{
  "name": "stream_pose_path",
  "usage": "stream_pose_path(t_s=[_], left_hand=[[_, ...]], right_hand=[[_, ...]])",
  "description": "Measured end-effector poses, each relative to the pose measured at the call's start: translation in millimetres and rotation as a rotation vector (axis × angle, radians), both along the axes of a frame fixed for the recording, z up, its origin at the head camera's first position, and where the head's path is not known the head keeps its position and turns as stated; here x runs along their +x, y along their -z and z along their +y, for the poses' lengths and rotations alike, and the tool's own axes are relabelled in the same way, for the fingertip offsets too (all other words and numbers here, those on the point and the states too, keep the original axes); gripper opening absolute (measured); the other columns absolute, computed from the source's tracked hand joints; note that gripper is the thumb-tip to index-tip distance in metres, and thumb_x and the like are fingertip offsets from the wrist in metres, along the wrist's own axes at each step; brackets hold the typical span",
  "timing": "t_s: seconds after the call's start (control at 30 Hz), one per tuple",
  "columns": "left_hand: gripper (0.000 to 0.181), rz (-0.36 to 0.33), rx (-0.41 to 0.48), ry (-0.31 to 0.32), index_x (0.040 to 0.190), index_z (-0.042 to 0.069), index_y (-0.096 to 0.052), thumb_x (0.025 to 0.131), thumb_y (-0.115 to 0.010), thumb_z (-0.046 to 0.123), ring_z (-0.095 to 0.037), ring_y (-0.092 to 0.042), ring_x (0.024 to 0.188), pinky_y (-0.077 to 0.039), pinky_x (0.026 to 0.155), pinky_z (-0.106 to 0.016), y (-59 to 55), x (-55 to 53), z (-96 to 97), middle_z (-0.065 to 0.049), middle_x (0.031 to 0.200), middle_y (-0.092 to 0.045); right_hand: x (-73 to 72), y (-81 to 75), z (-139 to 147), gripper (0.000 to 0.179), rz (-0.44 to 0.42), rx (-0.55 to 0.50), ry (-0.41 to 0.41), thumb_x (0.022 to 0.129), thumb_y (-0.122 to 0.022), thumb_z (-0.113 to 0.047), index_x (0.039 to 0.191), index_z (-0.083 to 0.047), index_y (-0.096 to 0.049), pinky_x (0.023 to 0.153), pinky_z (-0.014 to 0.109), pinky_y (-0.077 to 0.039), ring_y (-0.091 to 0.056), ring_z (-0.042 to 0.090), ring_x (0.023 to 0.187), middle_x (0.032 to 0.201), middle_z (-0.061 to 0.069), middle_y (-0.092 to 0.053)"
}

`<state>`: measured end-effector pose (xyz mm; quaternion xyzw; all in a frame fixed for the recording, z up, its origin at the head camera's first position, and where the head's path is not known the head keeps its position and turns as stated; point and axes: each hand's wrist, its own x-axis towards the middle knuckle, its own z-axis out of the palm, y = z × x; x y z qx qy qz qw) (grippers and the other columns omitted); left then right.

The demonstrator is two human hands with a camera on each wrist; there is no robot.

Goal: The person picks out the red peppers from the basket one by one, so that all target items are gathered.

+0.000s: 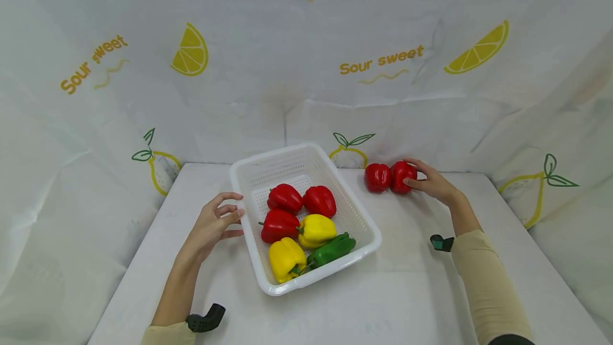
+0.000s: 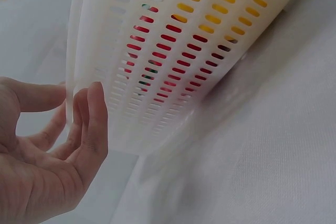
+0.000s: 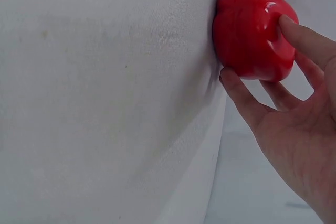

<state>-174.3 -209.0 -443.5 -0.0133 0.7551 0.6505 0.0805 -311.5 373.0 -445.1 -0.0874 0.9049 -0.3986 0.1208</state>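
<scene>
A white plastic basket [image 1: 351,209] sits left of centre on the table in the head view. My left hand [image 1: 213,225] pinches its left rim, thumb on one side and fingers on the other, as the left wrist view shows at the perforated wall [image 2: 173,56]. Inside lie several peppers: red bell peppers [image 1: 286,198], yellow bell peppers [image 1: 317,231] and green peppers [image 1: 331,251]. At the table's back, my right hand [image 1: 433,182] grips a red bell pepper [image 3: 254,38] with thumb and fingers about it. Another red bell pepper [image 1: 378,178] touches it on the left.
The white table [image 1: 402,302] ends at the back against a hanging white cloth [image 1: 258,68] printed with lemons and lettering. More of this cloth hangs at both sides. A dark wrist device [image 1: 206,319] shows by the left sleeve, another [image 1: 441,243] by the right.
</scene>
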Motion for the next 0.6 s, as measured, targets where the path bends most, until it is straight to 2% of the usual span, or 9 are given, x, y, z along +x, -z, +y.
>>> stream_pose_path(t_s=[0.3, 0.6], left_hand=[[0.052, -0.001, 0.008, 0.006, 0.149, 0.009, -0.050, 0.104, -0.074, 0.023, -0.019, -0.072, 0.096, -0.070, 0.088, -0.041, -1.1, 0.5, 0.6, -0.005, 0.107, -0.066], [0.052, 0.000, 0.004, 0.002, 0.149, 0.009, -0.050, 0.104, -0.074, 0.022, -0.019, -0.073, 0.096, -0.070, 0.087, -0.041, -0.2, -0.1, 0.3, -0.006, 0.108, -0.066]], right_hand=[[0.8, -2.0, -0.8, 0.080, -0.004, -0.020, 0.001, 0.110, -0.062, -0.023, 0.174, -0.013, -0.015, 0.120, 0.081, -0.038, -0.024, 0.061, 0.156, 0.173, 0.035, -0.019], [0.2, -10.4, 0.4, 0.081, 0.041, -0.011, 0.009, 0.110, -0.061, -0.021, 0.174, -0.015, -0.013, 0.120, 0.082, -0.037, -0.025, 0.065, 0.156, 0.175, 0.035, -0.019]])
